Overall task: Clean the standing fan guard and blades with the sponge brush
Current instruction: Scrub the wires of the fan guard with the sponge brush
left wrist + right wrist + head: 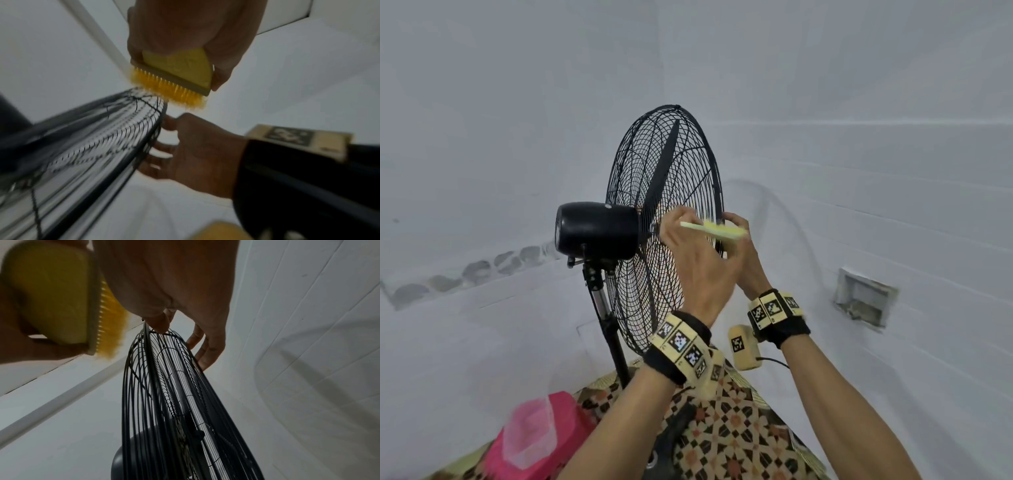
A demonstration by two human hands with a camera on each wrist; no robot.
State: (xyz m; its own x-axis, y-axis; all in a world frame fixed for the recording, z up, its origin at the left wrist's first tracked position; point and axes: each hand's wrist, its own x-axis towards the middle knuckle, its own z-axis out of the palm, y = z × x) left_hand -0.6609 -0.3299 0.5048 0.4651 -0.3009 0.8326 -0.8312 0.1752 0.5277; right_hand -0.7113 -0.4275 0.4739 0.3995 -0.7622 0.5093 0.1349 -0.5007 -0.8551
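Black wire fan guard (pixel 671 192), yellow sponge brush (pixel 179 71) with orange-yellow bristles, pink container (pixel 541 431), floral geometric-patterned mat (pixel 736 435), white walls.

Soft, even indoor light; sharp head view, dim and smeared wrist views.

The head view is evenly lit and fairly crisp at centre, the fan guard (pixel 664 219) casting a faint curved shadow on the wall (pixel 859 171) at right; wall lines bow toward the frame edges, and the pink box (pixel 541 435) at lower left is blurred. The left wrist view is darker, its guard wires streaked by motion blur, with the lower right corner nearly black. The right wrist view is dim: the sponge brush (pixel 51 293) at upper left is out of focus, and wall seams curve.
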